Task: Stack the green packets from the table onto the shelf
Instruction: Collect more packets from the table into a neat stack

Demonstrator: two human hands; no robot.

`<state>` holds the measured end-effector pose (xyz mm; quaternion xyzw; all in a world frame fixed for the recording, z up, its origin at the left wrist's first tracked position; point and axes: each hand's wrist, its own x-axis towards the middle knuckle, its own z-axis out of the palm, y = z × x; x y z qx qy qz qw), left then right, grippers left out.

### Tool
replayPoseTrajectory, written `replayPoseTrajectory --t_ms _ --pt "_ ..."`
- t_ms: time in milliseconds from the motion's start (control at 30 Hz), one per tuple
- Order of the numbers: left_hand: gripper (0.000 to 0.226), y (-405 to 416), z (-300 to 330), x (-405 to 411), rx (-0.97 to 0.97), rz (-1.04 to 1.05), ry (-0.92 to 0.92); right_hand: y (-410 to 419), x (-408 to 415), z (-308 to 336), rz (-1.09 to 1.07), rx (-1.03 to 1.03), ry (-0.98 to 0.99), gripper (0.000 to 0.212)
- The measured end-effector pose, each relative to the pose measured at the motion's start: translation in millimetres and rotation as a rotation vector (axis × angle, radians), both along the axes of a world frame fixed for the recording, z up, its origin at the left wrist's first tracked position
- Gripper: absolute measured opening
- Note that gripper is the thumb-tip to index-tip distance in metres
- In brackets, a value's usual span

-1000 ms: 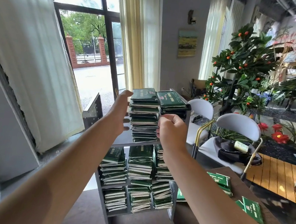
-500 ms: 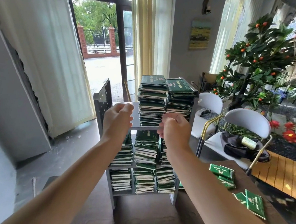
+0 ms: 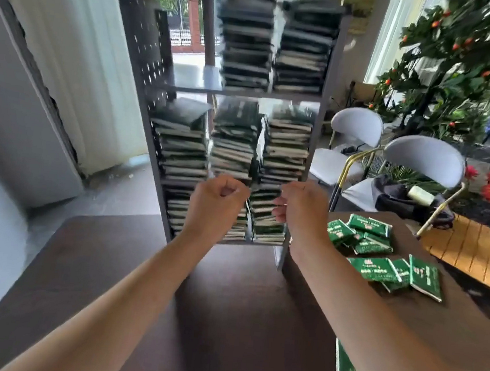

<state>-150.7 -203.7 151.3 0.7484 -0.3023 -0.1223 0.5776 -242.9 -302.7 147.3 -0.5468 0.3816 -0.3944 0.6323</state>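
A: Both hands have dropped from the top stacks to the front of the lower tiers. Left hand curled into a loose fist, nothing in it. Right hand also curled; whether it pinches a packet edge, cannot tell, the view is blurred.

B: So that placement is finished?

A: Judging so. Next load probably comes off the table.

B: Where are the packets?

A: Most sit stacked on the shelf, several tiers, columns packed tight. Loose green packets lie on the dark table, right of the shelf. One more at the near edge.

B: Materials?

A: Packets flat, rectangular, glossy green with pale print. Shelf grey metal, side panel perforated. Table matte dark wood.
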Motion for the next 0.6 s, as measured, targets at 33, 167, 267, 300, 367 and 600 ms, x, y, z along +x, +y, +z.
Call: replayPoseTrajectory --t_ms 33,167,267,300,367,600 --pt "0.018 -3.7 -19.1 -4.2 0.017 -0.018 -0.002 -3.6 -3.1 -16.5 -0.002 0.014 0.006 0.016" --pt "0.018 -24.3 -112.4 -29.9 0.138 -0.081 -0.048 -15.6 -24.9 -99.5 -0.041 0.117 -0.015 0.015" --pt "0.014 -38.3 -175.5 -52.9 0.210 -0.103 -0.126 -29.1 -48.3 -160.3 -0.087 0.095 0.008 0.018" --pt "0.014 -41.4 -191.2 -61.2 0.224 -0.113 -0.153 -33.1 -56.7 -176.1 -0.099 0.086 0.021 0.018" --pt "0.017 -40.7 -221.7 -83.9 0.250 -0.121 -0.186 -33.9 -79.2 -206.0 -0.113 0.048 0.042 0.019" --pt "0.020 -38.0 -263.1 -153.3 0.383 -0.273 -0.296 -28.1 -158.8 -237.9 -0.070 -0.140 0.261 0.017"
